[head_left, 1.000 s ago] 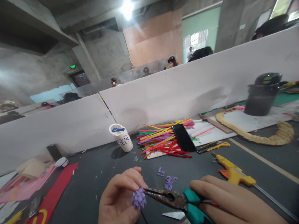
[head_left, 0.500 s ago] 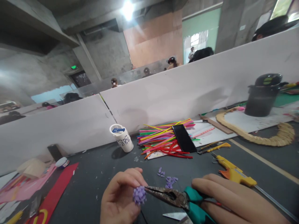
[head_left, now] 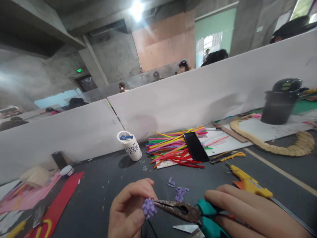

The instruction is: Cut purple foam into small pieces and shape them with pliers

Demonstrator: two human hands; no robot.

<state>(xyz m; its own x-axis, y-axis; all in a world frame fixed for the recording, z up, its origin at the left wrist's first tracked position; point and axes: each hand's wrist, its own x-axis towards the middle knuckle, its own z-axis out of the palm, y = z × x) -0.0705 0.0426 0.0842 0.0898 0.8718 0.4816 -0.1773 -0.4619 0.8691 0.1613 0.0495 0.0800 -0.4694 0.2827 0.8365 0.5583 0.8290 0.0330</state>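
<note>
My left hand (head_left: 130, 206) is closed around a small purple cluster (head_left: 149, 208), a ball of tiny petal-like pieces. A thin dark stem or wire trails below it. My right hand (head_left: 247, 211) grips needle-nose pliers (head_left: 183, 210) with green handles. Their narrow tips touch or nearly touch the upper right of the cluster, close to my left fingertips; whether a piece is pinched there is too small to tell. Loose purple pieces (head_left: 181, 193) lie on the dark table just beyond the pliers. Under the pliers, a pointed metal blade (head_left: 185, 228) is partly hidden.
Farther back are a white cup (head_left: 130, 148), colourful pipe cleaners (head_left: 170, 145) and a black phone (head_left: 196, 146). A yellow glue gun (head_left: 250, 183) lies right, near a black bin (head_left: 279, 104). Red-handled scissors (head_left: 44, 228) rest left. A white partition (head_left: 173, 99) borders the table; people sit beyond.
The purple cluster has turned slightly in my left fingers, and the thumb has shifted a little. The pliers keep nearly the same place at its edge. The whole view has moved slightly.
</note>
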